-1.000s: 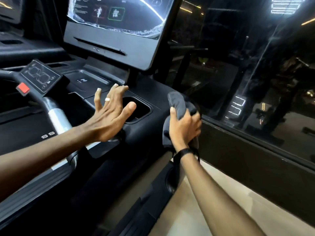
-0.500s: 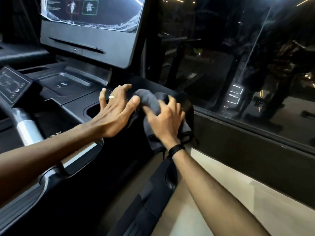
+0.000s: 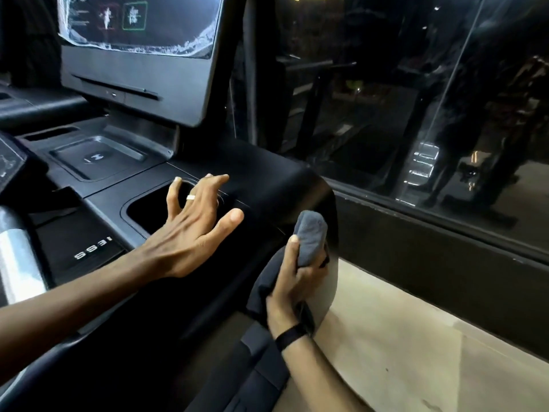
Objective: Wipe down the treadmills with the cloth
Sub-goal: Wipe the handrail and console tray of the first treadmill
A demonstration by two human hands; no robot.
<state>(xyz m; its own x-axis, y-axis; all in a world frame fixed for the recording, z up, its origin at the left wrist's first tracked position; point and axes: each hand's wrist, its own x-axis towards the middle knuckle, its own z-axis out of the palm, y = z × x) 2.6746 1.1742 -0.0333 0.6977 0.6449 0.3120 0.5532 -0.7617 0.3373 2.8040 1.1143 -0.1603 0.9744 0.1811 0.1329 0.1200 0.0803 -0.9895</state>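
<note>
Cloth (image 3: 309,236), dark grey and bunched up, is gripped in the right hand (image 3: 292,279) with the fingers curled round it, and it's pressed against the rounded right end of the treadmill console (image 3: 267,179). One wad is poked up above the thumb while the rest is left hanging down below the palm. Bunching like that is probably done so a thick pad gets pushed onto the curved edge instead of a floppy sheet that slides around.

Nothing is held by the left hand (image 3: 196,224). It's kept spread, fingers splayed and a bit arched, with the fingertips set down around the far rim of the cup holder (image 3: 148,212) and the thumb stuck out toward the cloth side. Looks like the console is being used for bracing while the other side gets scrubbed, though how hard it's leaned on can't be told from here.

Worth noting: the screen (image 3: 139,22) up top is seen with a ragged whitish edge along the bottom, maybe peeling film or residue, hard to say. Glass wall (image 3: 416,99) is right beside the console end, so not much elbow room is left for that side.
</note>
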